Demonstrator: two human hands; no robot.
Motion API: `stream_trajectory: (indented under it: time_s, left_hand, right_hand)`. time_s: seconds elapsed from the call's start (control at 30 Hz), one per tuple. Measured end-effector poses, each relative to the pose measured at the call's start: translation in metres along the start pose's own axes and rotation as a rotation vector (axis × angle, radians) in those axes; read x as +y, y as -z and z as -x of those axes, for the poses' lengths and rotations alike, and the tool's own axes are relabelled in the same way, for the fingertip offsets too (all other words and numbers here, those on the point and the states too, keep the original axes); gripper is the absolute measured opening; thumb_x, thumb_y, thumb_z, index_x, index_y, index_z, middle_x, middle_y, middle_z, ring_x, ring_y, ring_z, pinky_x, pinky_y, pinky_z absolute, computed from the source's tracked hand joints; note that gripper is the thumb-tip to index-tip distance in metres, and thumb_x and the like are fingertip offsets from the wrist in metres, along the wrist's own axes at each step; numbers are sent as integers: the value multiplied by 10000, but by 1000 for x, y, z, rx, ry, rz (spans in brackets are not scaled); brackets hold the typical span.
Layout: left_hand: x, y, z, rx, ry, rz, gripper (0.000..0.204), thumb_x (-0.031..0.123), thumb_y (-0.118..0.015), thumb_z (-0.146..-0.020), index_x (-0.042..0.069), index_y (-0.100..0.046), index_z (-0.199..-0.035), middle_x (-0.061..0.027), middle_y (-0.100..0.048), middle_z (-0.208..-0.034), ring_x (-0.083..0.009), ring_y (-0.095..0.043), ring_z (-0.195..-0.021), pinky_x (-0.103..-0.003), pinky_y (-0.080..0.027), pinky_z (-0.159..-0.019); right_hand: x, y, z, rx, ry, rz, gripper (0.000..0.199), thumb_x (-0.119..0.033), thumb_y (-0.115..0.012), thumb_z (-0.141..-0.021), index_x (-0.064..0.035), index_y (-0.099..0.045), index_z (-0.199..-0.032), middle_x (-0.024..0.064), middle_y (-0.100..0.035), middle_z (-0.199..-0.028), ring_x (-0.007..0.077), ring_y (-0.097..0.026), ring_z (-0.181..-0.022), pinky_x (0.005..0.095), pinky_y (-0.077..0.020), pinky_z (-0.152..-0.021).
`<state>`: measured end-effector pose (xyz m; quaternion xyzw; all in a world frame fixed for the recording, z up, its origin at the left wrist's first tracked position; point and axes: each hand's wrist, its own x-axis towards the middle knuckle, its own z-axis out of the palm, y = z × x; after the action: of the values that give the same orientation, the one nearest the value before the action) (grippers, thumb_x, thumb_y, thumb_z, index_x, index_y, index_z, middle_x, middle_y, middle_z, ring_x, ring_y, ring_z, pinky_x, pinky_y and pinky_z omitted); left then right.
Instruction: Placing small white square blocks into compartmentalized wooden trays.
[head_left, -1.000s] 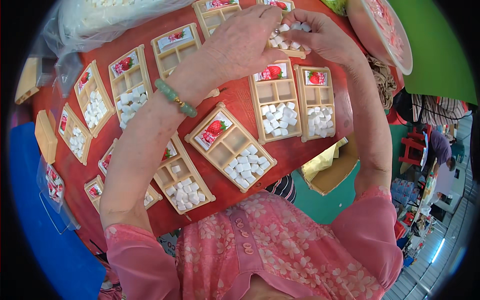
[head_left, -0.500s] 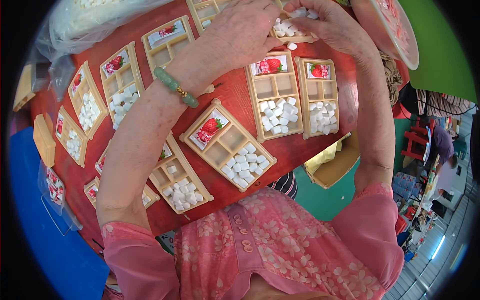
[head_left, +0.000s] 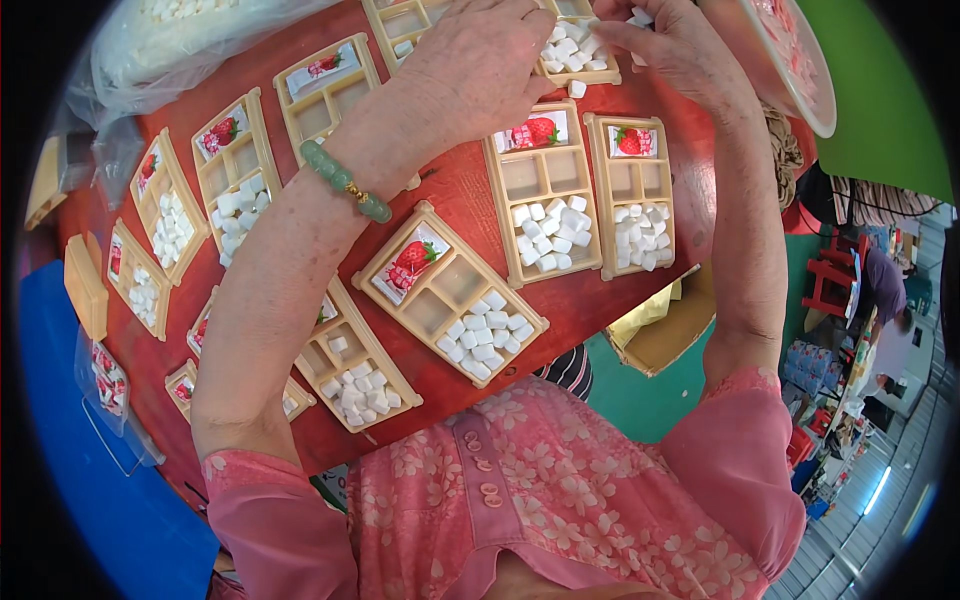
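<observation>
My left hand [head_left: 480, 50] and right hand [head_left: 670, 45] meet over the tan tray [head_left: 578, 62] of white cubes [head_left: 565, 50] at the red table's [head_left: 460, 195] far edge, fingers curled, their grip hidden by my knuckles.

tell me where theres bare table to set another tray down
Bare red table shows between the left forearm, the angled tray and the two upright trays. A strip runs along the near edge. The left side is crowded with trays, and both hands fill the far end.
</observation>
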<state>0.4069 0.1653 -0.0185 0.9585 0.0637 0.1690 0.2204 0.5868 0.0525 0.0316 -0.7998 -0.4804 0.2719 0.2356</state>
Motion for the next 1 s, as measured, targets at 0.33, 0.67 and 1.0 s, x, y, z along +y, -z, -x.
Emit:
stream_trajectory:
  time_s: [0.33, 0.67, 1.0]
  left_hand:
    - [6, -2, -1, -24, 40, -19, 451, 187, -735, -879, -84, -596, -1212, -231, -626, -1150, -380, -585, -1171, -460, -443, -1055]
    - [-12, -30, 4, 136, -67, -260, 496, 293, -714, -914, 24, -604, -1316, -115, -632, -1322, -307, -531, -1333, -489, -412, -1131]
    - [3, -26, 7, -60, -21, -204, 548, 345, -616, -981, 79, -539, -1453, -97, -473, -1572, -353, -342, -1505, -579, -285, -1213]
  right_hand:
    - [23, -5, -9, 62, 38, 34, 139, -112, -690, -929, 21, -684, -968, 108, -702, -851, 180, -641, -777, 324, -524, -735]
    - [23, 10, -24, -56, 44, -190, 236, -251, -687, -990, -15, -699, -1006, 6, -646, -777, 124, -562, -657, 299, -498, -648]
    - [-87, -25, -91, -204, 173, -584, 127, -158, -707, -964, -40, -712, -1012, -28, -670, -831, 45, -577, -717, 213, -445, -603]
